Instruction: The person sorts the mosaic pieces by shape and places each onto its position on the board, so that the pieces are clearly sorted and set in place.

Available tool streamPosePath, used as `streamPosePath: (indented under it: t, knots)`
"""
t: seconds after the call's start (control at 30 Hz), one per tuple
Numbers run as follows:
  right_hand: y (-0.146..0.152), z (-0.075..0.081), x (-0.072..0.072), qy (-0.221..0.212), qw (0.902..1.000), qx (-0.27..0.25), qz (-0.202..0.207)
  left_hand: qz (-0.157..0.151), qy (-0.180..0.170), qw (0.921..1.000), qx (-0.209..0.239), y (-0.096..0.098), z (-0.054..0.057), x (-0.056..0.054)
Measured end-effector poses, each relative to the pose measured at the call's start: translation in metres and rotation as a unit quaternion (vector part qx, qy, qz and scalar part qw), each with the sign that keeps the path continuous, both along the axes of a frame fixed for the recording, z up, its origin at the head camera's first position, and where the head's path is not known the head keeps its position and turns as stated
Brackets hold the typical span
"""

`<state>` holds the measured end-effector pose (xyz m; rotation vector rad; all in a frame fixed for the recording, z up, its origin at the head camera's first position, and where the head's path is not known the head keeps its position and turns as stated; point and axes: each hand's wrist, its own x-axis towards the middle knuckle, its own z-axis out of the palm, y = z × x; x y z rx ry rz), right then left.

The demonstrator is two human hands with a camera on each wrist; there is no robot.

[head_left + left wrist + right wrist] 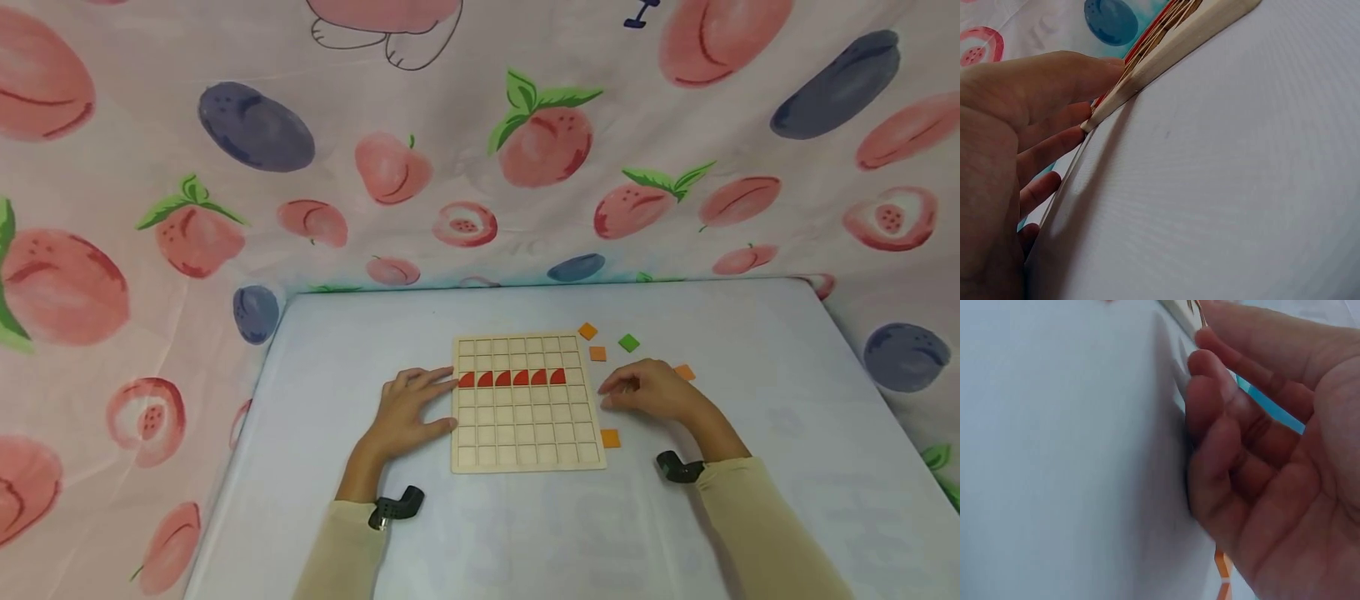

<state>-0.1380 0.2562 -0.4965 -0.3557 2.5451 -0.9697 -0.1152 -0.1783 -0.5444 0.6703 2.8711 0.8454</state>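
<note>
So, nearest first: tan sleeves [765,533] are worn, and a small black camera [397,504] is carried at each wrist. The wooden board [506,435] is set on the white tabletop [540,542], between the two hands, probably so both sides can be reached easily. One orange tile [611,437] is parked by its right edge, toward the near corner.

The board's left edge is touched by the left hand [401,421], fingers spread and fairly straight, thumb lower down, most likely so the thing is kept from sliding. The right hand [652,390] is held just off the opposite edge with its fingers curled; whether anything's pinched in there can't be told, tbh.

As for looks: pale wood, square, scored into a neat grid. Six red pieces [502,379], each with one curved side, are lined up along one row past the middle, and that row's rightmost cell is left bare.

Farther out, a green tile [628,342] and more orange ones are scattered loosely, then everything's backed by fruit-print cloth [543,150].
</note>
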Motion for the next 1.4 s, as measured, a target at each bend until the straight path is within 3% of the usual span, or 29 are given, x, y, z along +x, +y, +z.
streamPosePath:
  t: [0.3, 0.67, 1.4]
  knots:
    - [0.01, 0.002, 0.011, -0.026, 0.9975, -0.023, 0.061, 0.002, 0.003, 1.0, 0.002, 0.0, 0.001, 0.001]
    - [0.004, 0.001, 0.017, -0.007, 0.9951, 0.021, 0.096, 0.0, 0.0, 1.0, 0.008, 0.001, 0.001, 0.002]
    - [0.006, -0.004, 0.017, 0.0, 0.9999, 0.003, 0.013, 0.0, -0.003, 0.9999, -0.015, 0.002, 0.0, 0.001]
